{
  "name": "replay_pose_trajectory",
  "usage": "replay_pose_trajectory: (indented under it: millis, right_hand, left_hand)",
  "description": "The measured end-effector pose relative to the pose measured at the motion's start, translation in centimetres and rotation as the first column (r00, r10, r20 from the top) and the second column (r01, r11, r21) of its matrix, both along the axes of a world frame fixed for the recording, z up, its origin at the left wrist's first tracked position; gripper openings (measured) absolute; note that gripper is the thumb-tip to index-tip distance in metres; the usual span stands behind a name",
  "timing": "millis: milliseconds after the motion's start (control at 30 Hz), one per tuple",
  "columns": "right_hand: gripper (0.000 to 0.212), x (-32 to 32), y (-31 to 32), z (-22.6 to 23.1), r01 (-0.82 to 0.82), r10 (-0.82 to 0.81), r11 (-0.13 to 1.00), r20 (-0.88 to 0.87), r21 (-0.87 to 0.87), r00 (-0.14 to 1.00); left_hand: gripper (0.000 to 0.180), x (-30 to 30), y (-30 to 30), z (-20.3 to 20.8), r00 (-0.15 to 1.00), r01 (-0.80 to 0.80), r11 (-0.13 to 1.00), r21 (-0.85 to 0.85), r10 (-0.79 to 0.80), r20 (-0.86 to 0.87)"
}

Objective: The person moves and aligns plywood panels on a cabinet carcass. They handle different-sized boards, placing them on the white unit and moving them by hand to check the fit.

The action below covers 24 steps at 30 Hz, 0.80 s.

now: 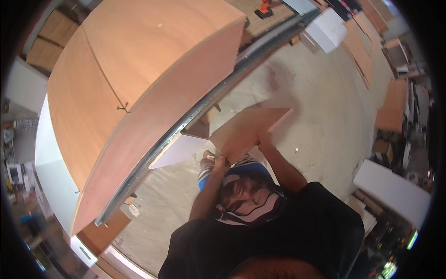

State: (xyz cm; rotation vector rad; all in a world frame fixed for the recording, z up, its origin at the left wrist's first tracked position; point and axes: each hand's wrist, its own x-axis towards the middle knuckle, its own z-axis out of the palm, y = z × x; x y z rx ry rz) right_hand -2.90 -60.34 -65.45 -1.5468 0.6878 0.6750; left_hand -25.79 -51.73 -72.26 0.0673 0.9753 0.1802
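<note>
In front of my body I hold a flat brown wooden panel [248,130], tilted, with a pale edge on its right side. My left hand [221,162] is closed on its near left edge. The near right edge is gripped by my right hand [264,140], whose fingers are partly hidden by the panel. A white-faced board [181,149] stands just left of the panel, beside the long metal rail [195,113] of the workbench. On that bench lies a large wooden cabinet or box [153,46], with small screws [123,108] on its upper face.
An orange drill [264,10] sits at the far end of the bench. A white box [326,30] stands beyond it on the concrete floor [325,111]. To the right are leaning brown boards [392,106] and a long white panel [392,191]. More boards [125,260] lie at lower left.
</note>
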Motion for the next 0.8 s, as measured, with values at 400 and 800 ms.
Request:
replay_pose_trajectory:
  millis: [400, 800]
  right_hand:
    - [0.007, 0.2, 8.1, -9.5, -0.187, 0.979, 0.027, 0.063, -0.982, -0.192]
    - [0.031, 0.0, 21.4, -7.5, -0.56, 0.598, 0.784, 0.083, -0.267, 0.797]
  left_hand:
    - [0.03, 0.1, 4.7, 1.1, 0.932, -0.362, 0.927, 0.1, 0.362, 0.023]
    - [0.077, -7.2, 11.0, 7.4, 0.983, -0.001, 0.919, 0.394, 0.074, -0.17]
